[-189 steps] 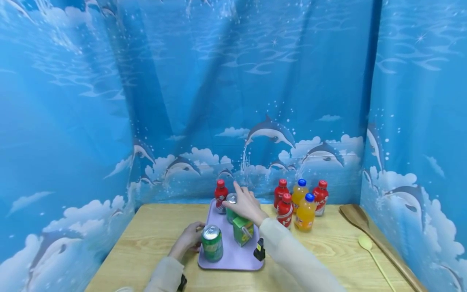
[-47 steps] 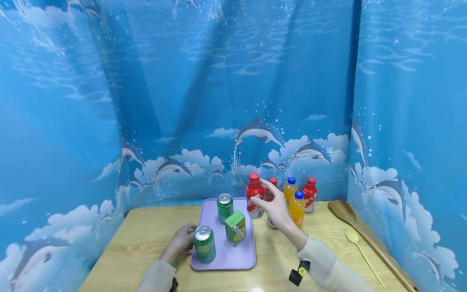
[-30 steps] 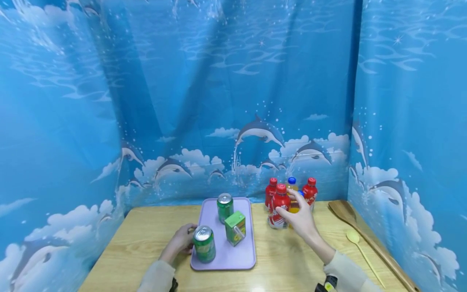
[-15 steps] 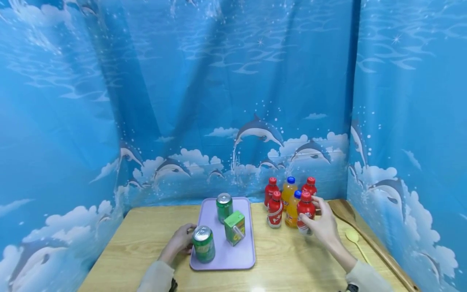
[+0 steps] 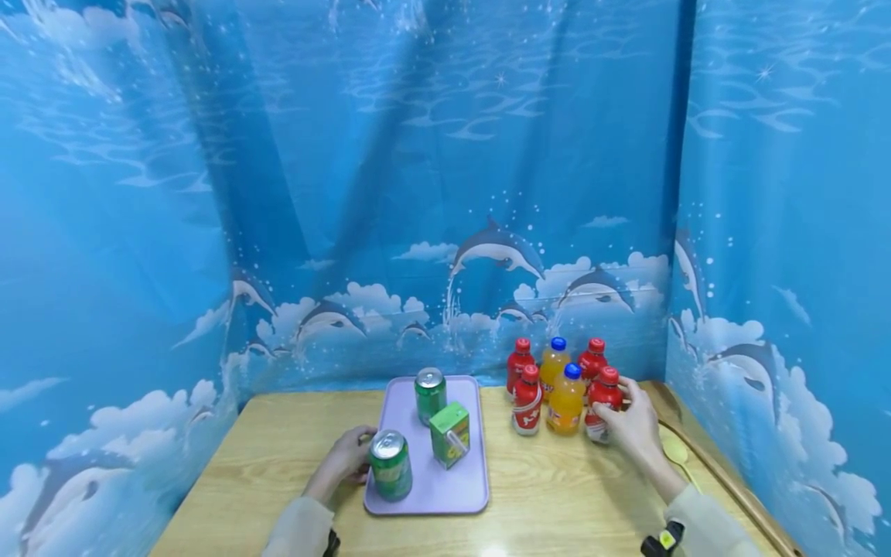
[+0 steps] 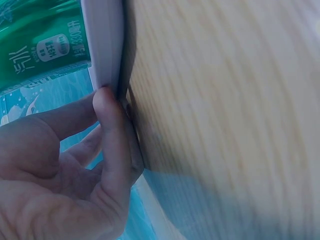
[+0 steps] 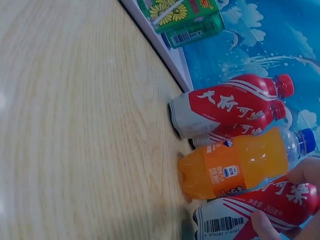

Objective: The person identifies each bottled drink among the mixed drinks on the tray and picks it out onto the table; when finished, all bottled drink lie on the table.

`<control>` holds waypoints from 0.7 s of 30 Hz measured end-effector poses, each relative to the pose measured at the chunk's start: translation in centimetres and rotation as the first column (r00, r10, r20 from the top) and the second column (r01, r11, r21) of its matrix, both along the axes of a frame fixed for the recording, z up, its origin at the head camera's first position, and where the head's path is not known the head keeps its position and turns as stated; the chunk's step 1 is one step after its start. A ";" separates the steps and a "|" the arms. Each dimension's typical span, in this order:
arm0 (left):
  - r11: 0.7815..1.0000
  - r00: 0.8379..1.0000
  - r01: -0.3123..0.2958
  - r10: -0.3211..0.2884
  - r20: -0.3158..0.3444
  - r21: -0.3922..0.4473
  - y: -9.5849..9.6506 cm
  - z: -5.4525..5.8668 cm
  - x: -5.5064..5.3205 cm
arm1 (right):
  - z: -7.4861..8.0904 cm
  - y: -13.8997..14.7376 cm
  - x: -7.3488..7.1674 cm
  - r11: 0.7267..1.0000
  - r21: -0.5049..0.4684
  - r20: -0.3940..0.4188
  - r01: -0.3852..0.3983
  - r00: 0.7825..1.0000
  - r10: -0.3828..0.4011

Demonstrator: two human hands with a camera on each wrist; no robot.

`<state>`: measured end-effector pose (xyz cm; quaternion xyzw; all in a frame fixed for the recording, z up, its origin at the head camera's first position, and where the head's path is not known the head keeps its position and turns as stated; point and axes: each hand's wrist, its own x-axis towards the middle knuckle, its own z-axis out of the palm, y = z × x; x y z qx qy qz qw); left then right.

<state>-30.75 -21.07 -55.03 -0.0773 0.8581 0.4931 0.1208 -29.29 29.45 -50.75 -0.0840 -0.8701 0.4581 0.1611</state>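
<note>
My right hand [image 5: 635, 422] grips a red cola bottle [image 5: 604, 402] with a white lower label, upright at the front right of the bottle group. In the right wrist view its fingers lie on the red bottle [image 7: 260, 210], beside an orange drink bottle [image 7: 240, 162]. My left hand [image 5: 343, 458] is at the left edge of the lilac tray [image 5: 452, 495]; in the left wrist view thumb and fingers [image 6: 107, 107] pinch the tray rim [image 6: 106, 40]. On the tray stand a front green can [image 5: 390, 468], a rear green can [image 5: 430, 398] and a green drink carton [image 5: 449, 437].
Behind and left of the held bottle stand other red bottles [image 5: 527, 402] and blue-capped orange bottles [image 5: 565, 402]. A yellow spoon [image 5: 675, 447] and a long wooden spatula [image 5: 738, 491] lie along the table's right side. A blue dolphin curtain [image 5: 445, 232] surrounds the wooden table [image 5: 292, 425].
My right hand has carried the red cola bottle from the back of the tray rightward, past the other bottles, to the right of the front orange bottle. The left hand stays at the tray.
</note>
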 end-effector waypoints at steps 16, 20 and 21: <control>1.000 1.000 -0.003 0.003 0.002 0.008 -0.1 -0.2 -0.1 | -0.4 1.0 -1.8 0.996 -0.092 0.045 -0.006 0.999 0.010; 1.000 1.000 0.001 -0.001 0.003 0.011 -0.1 0.1 0.0 | -0.5 1.0 -1.9 0.995 -0.099 0.044 -0.007 0.999 0.012; 1.000 1.000 0.005 -0.005 0.003 0.010 -0.1 0.1 0.0 | -0.5 1.0 -1.9 0.995 -0.103 0.047 -0.007 0.999 0.012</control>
